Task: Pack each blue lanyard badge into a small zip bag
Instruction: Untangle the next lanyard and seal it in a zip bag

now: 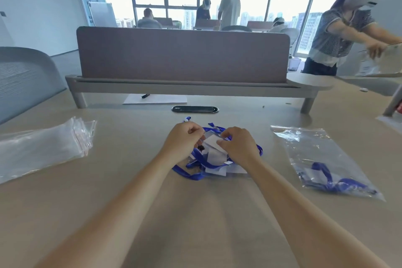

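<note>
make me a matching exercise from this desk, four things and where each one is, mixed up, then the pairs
Things
1. stack of empty zip bags
2. filled zip bag
3. pile of blue lanyard badges
4. black pen

Places
A. on white paper under the shelf
B. right side of the table
C. centre, gripped by left hand and right hand
D. left side of table

Pairs: 1-D, 2-B, 3-C, 4-A
</note>
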